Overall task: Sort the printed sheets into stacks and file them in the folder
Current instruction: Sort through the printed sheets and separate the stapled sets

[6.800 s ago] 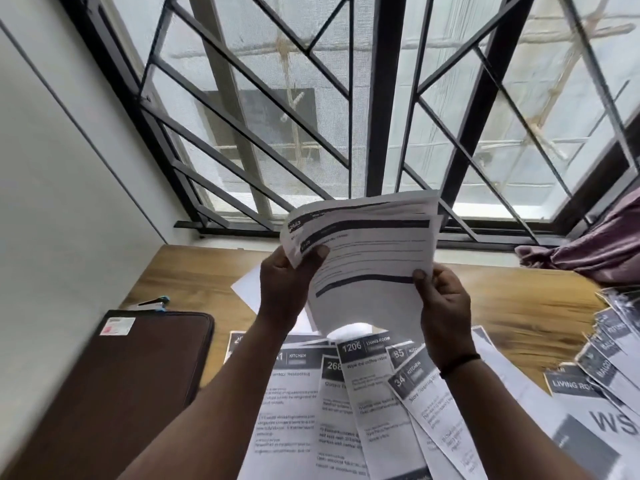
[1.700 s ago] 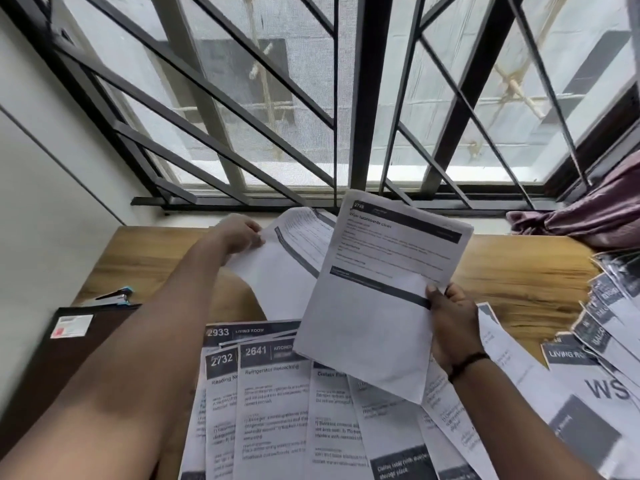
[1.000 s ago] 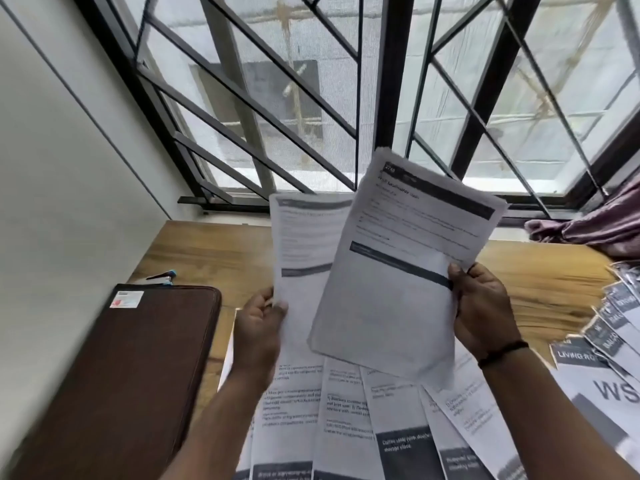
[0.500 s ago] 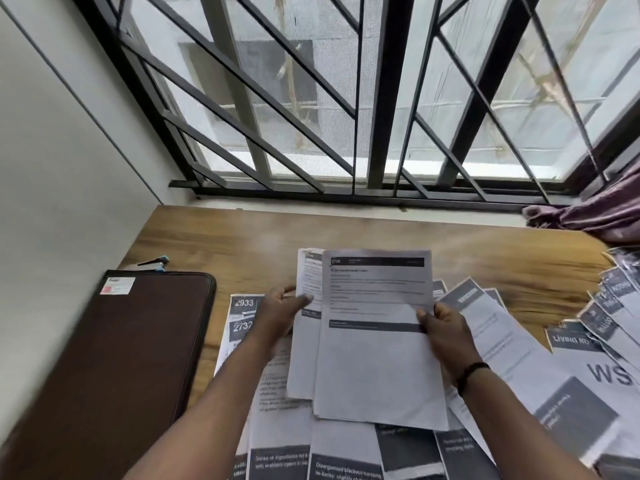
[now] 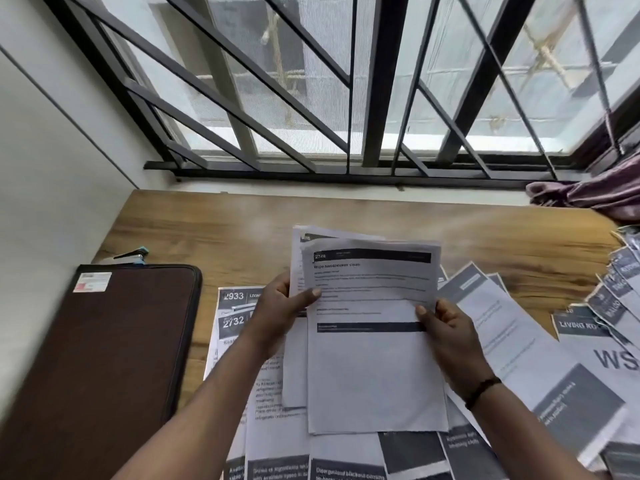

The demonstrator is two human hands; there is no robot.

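Head view, the only view. A wooden table [image 5: 214,233] fills the lower half of the frame, set against a barred window [image 5: 346,98] across the top.

At centre frame both hands hold a small stack of printed sheets [image 5: 374,368] above the table. The top sheet carries a dark header band with a number reading roughly "2748" and a second dark band at mid-page. At least one further sheet shows behind it, offset toward the upper left.

The left hand [image 5: 277,313] grasps the stack's left edge: thumb pressed on the face of the top sheet, fingers curled behind the paper. The right hand [image 5: 446,334] grasps the right edge in the same way, thumb on the front near the mid-page band, fingers hidden behind. A dark band [image 5: 483,388] circles the right wrist.

Beneath the held stack, loose sheets [image 5: 277,427] lie fanned and overlapping on the table, from lower centre toward the lower right. Headers reading "2933" and "2732" show just left of the left hand. More sheets [image 5: 616,299] overlap in a row along the right edge of the frame.

A dark brown folder [image 5: 104,358] lies closed on the table at lower left, well apart from the held stack, with a white label near its top corner. A small blue-and-black item [image 5: 133,256] lies just above it; its kind cannot be told. A purple cloth [image 5: 588,195] lies bunched at the upper right of the table.
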